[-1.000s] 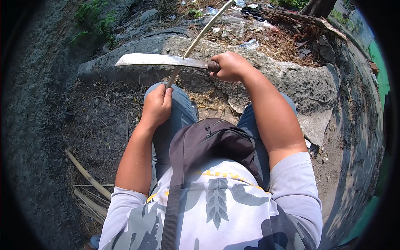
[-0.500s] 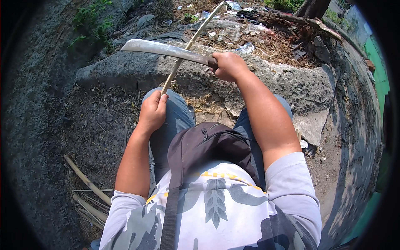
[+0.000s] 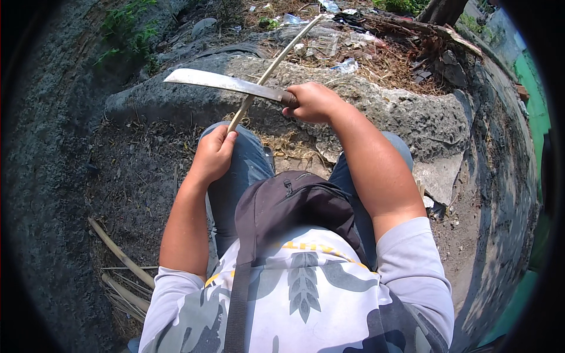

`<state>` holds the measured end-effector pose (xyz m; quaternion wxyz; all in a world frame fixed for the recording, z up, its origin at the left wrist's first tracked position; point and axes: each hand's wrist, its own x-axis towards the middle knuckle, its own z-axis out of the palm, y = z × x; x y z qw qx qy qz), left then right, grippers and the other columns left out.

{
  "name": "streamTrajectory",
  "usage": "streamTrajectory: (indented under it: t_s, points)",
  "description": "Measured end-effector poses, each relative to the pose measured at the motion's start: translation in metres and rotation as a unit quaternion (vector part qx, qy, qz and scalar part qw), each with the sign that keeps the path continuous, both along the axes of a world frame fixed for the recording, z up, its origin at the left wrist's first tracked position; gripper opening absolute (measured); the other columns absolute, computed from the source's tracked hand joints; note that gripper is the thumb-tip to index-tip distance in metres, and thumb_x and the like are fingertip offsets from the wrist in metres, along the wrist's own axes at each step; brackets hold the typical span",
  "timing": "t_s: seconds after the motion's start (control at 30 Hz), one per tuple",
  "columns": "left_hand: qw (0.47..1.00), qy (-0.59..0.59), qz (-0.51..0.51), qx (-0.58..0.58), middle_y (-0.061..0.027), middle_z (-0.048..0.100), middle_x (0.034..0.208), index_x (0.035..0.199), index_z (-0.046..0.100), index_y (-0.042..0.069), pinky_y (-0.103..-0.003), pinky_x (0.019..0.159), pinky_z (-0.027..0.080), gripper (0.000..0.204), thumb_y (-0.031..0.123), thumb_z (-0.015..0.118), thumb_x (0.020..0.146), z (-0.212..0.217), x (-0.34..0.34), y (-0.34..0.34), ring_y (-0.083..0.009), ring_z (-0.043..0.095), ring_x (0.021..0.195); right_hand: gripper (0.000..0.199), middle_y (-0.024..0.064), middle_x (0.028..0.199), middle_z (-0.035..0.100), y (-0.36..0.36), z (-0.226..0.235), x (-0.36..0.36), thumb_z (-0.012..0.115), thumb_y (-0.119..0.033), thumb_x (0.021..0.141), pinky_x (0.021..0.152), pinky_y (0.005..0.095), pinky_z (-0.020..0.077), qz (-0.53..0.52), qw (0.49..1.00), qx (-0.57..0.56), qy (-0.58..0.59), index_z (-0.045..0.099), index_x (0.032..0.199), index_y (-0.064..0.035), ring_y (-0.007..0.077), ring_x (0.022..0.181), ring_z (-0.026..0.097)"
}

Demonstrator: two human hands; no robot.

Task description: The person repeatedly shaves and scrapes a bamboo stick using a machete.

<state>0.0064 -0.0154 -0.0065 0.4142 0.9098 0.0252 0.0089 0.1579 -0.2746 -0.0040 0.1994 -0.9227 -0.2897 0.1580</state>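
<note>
My left hand (image 3: 214,154) is closed around the near end of a long, pale wooden stick (image 3: 281,58), just above my left knee. The stick slants away from me, up and to the right, over a concrete ledge. In my right hand (image 3: 312,102) is the dark handle of a machete (image 3: 206,79). Its broad, slightly curved blade points left and lies across the stick, a short way beyond my left hand. The blade hides a small part of the stick where they cross.
A rough concrete ledge (image 3: 382,115) runs in front of my knees, with dry straw and litter behind it. At the lower left, several cut sticks (image 3: 120,252) lie on dark soil. A black bag (image 3: 294,206) rests on my lap. A tree trunk (image 3: 441,13) stands at the far right.
The machete has slid down the stick toward my left hand, moving nearer and slightly left, and its blade has tilted to catch more light. My left hand keeps its hold, almost still.
</note>
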Motion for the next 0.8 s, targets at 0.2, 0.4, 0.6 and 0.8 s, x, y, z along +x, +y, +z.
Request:
streamTrajectory:
  t_s: [0.2, 0.4, 0.6, 0.8]
  points:
    - [1.000, -0.011, 0.011, -0.013, -0.0100, 0.058, 0.071, 0.103, 0.067, -0.002, -0.037, 0.063, 0.044, 0.024, 0.019, 0.057, 0.106, -0.003, -0.006, -0.001, -0.0190, 0.054, 0.065, 0.035, 0.0145, 0.106, 0.075, -0.011, 0.020, 0.001, 0.076, -0.042, 0.090, 0.091, 0.0464, 0.0550, 0.019, 0.999, -0.031, -0.011, 0.073, 0.110, -0.0134, 0.0339, 0.108, 0.071]
    - [0.999, -0.038, -0.002, -0.003, -0.0109, 0.058, 0.072, 0.104, 0.067, -0.003, -0.037, 0.064, 0.045, 0.025, 0.020, 0.056, 0.106, -0.005, -0.002, -0.001, -0.0199, 0.054, 0.067, 0.031, 0.0132, 0.100, 0.075, -0.018, 0.010, 0.004, 0.078, -0.041, 0.089, 0.083, 0.0481, 0.0549, 0.001, 0.999, -0.029, -0.037, 0.072, 0.106, -0.0158, 0.0348, 0.099, 0.072]
    - [0.999, -0.030, 0.011, -0.005, -0.0117, 0.057, 0.069, 0.092, 0.061, -0.002, -0.040, 0.064, 0.044, 0.027, 0.021, 0.057, 0.105, -0.004, -0.001, -0.001, -0.0215, 0.053, 0.065, 0.023, 0.0127, 0.098, 0.075, 0.003, 0.008, -0.008, 0.076, -0.033, 0.087, 0.084, 0.0484, 0.0568, 0.002, 0.996, -0.029, -0.082, 0.072, 0.104, -0.0173, 0.0347, 0.098, 0.072]
    - [0.998, -0.005, -0.009, 0.060, -0.0125, 0.056, 0.068, 0.090, 0.060, -0.002, -0.041, 0.064, 0.045, 0.031, 0.024, 0.056, 0.106, -0.009, -0.002, 0.003, -0.0255, 0.053, 0.064, 0.035, 0.0129, 0.107, 0.076, -0.001, 0.012, 0.002, 0.079, -0.035, 0.084, 0.091, 0.0470, 0.0574, 0.015, 0.994, -0.080, -0.078, 0.073, 0.116, -0.0196, 0.0328, 0.105, 0.072]
